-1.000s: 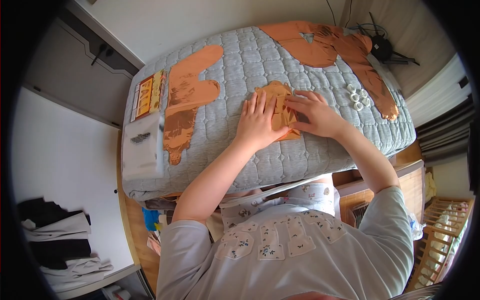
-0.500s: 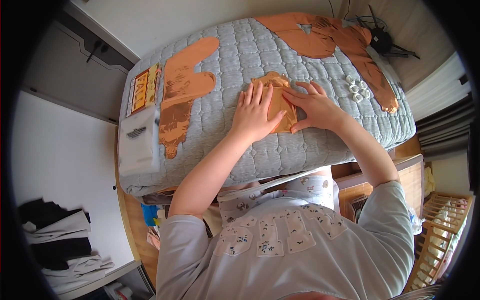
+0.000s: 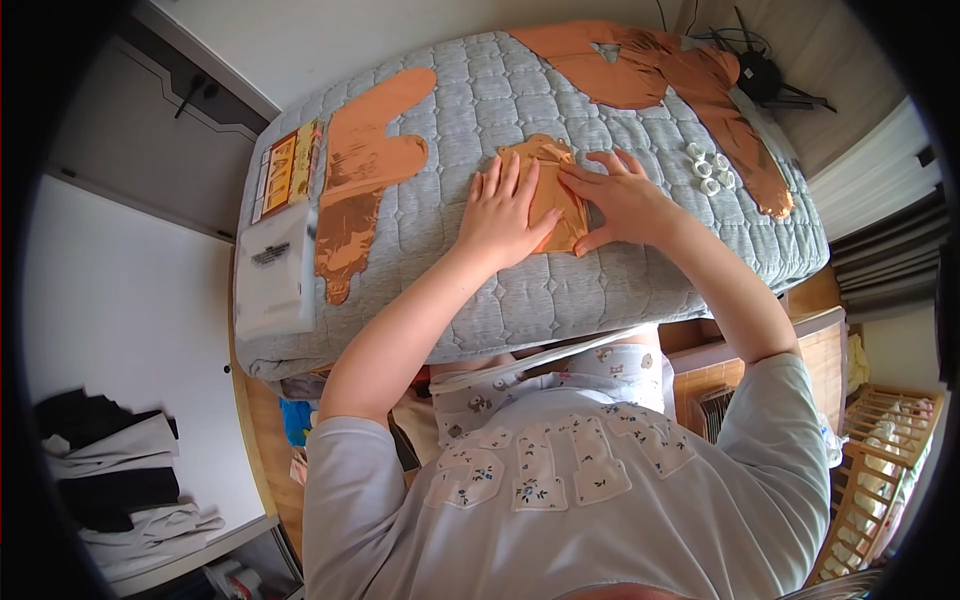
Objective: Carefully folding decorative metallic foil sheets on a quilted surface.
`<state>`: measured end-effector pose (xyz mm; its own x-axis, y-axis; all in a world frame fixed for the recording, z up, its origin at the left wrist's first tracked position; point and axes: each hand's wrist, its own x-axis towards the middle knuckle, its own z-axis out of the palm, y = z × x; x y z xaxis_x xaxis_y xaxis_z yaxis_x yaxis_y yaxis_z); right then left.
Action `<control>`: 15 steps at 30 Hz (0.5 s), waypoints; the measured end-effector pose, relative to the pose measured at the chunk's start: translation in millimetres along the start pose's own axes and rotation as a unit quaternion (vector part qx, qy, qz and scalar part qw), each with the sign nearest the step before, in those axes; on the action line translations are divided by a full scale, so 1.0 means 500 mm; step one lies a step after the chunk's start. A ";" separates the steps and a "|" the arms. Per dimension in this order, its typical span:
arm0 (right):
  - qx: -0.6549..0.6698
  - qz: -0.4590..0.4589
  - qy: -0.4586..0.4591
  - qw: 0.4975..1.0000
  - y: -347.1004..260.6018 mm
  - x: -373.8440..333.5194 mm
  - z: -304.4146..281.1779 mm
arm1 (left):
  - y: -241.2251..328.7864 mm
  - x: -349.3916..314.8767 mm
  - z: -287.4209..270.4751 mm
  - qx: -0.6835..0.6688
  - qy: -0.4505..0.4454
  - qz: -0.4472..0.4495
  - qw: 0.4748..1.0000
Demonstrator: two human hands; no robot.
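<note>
A folded copper-coloured foil balloon, flat and creased, lies on the quilted grey mattress. Across its left edge lies my left hand, palm down with the fingers stretched out. My right hand presses on its right edge, fingers spread and thumb apart near the lower corner. To the left is another flat copper foil balloon, shaped with rounded bumps. A larger foil balloon spreads over the far right, one long strip reaching toward the right edge.
Several small white ribbon rolls sit right of my right hand. On the left edge lie a printed yellow-and-red packet and a clear plastic bag. A black router stands beyond the far right corner. A wooden crib is at lower right.
Both hands remain on the folded foil balloon, with only slight shifts of the fingers. The whole view has tilted a little, so the bed appears slightly higher.
</note>
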<state>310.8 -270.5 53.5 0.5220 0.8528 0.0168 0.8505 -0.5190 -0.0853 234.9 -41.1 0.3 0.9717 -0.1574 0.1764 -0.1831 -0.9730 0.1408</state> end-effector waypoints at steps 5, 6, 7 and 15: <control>-0.024 0.008 -0.031 0.999 -0.006 0.010 -0.010 | -0.028 0.018 -0.019 -0.122 -0.095 -0.030 0.987; -0.024 0.006 -0.030 0.999 -0.005 0.010 -0.010 | -0.041 0.020 -0.028 -0.121 -0.094 -0.032 0.988; -0.024 0.007 -0.030 0.999 -0.004 0.008 -0.010 | -0.060 0.020 -0.041 -0.149 -0.133 0.008 0.980; -0.016 0.006 -0.014 1.000 -0.005 0.009 -0.008 | -0.146 0.017 -0.127 -0.132 -0.242 0.106 0.955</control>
<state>311.5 -265.7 57.9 0.5307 0.8475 -0.0125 0.8460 -0.5306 -0.0530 247.2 39.4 53.5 0.8515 -0.4691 -0.2344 -0.3533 -0.8435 0.4046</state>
